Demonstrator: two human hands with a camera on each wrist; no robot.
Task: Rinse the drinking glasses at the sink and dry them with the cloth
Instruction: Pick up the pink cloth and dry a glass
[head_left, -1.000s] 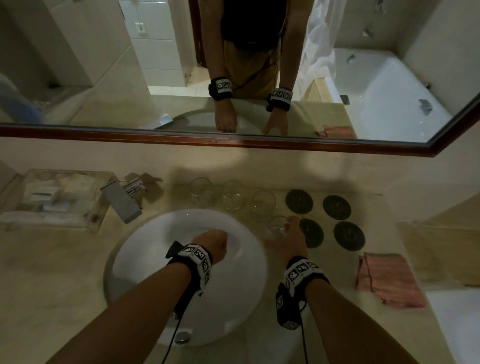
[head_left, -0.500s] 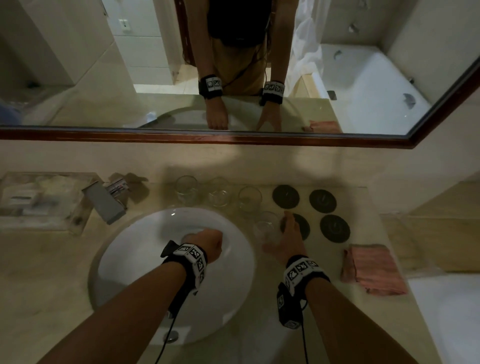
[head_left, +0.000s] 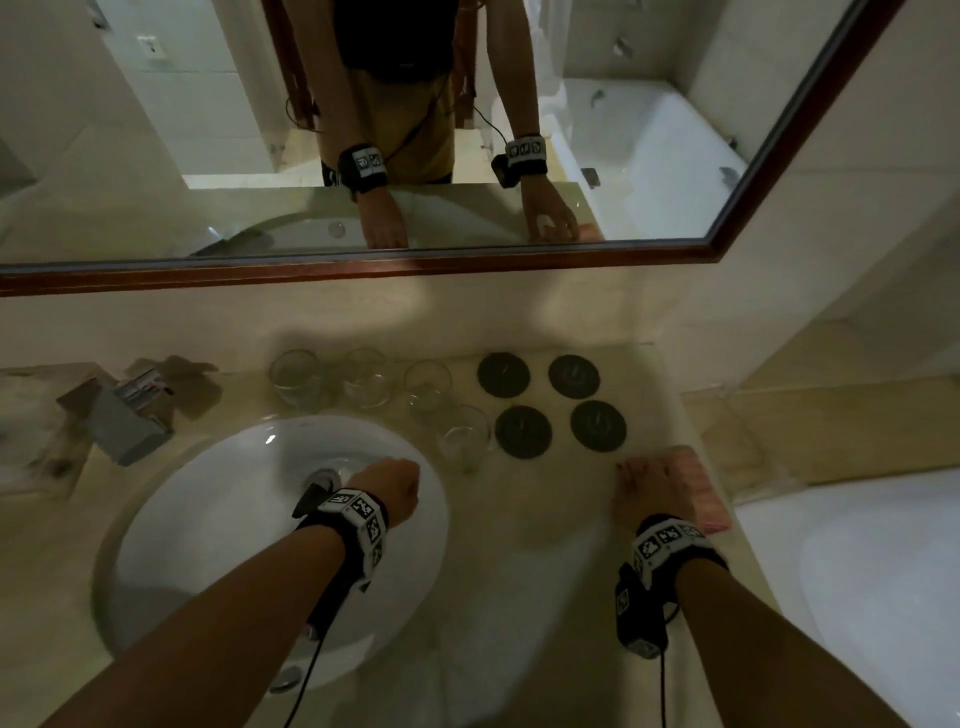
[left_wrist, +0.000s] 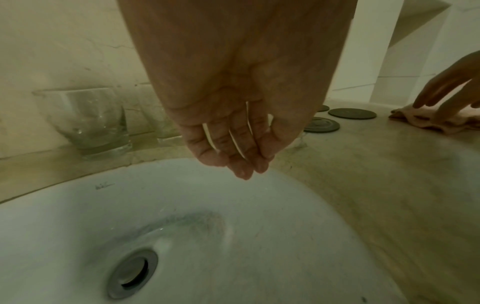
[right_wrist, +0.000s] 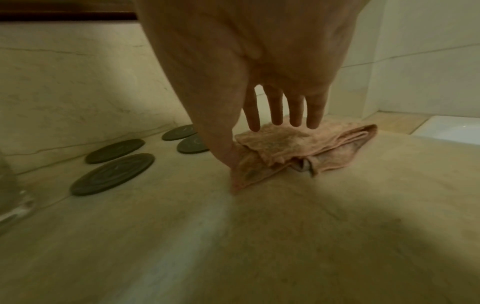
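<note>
**Right hand reaching the cloth while the glasses wait by the basin**

Beige marble counter (head_left: 524, 530) is carrying everything: a white sink (head_left: 171, 525) on the left, four drinking glasses behind and beside it, four dark round coasters (head_left: 523, 432) further right, and a pink cloth (head_left: 704, 499) near the counter's right end.

From the head camera the right hand (head_left: 649, 488) is covering most of the cloth, so little of the fabric is showing. Its wrist camera is giving the detail: the thumb (right_wrist: 228, 156) is touching the cloth's near left corner while the four fingers (right_wrist: 276, 111) are hanging straight and slightly spread just over its top, not curled round it. That view is also showing the cloth (right_wrist: 306, 148) folded and rumpled, its long side running left to right across the counter, folded edges facing the camera.

The left hand (head_left: 387, 486) is hovering over the sink, and only its wrist view is showing the fingers (left_wrist: 241, 156), loosely bent, close together and holding nothing. Three glasses (head_left: 366, 376) are standing upright in a row by the wall; the fourth glass (head_left: 464, 436) is standing upright just beside the nearest coaster, mouth up.

Half a second ago the right hand was at that fourth glass; it is now well to the right, on the cloth, and the glass is standing alone.
</note>
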